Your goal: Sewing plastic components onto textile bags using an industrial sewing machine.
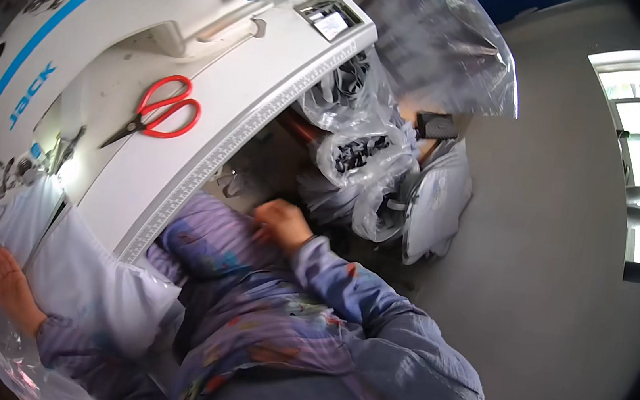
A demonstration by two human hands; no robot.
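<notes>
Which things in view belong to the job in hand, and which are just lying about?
Apparently in the job:
white cloth sheet
white-and-blue sewing machine

Apparently just lying about:
red-handled, dark-bladed scissors
clear plastic bags with dark pieces inside

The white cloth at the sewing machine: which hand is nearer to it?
Left. The left hand lies at the left side of the white cloth, seemingly touching it; the right hand is well off to the cloth's right.
</notes>
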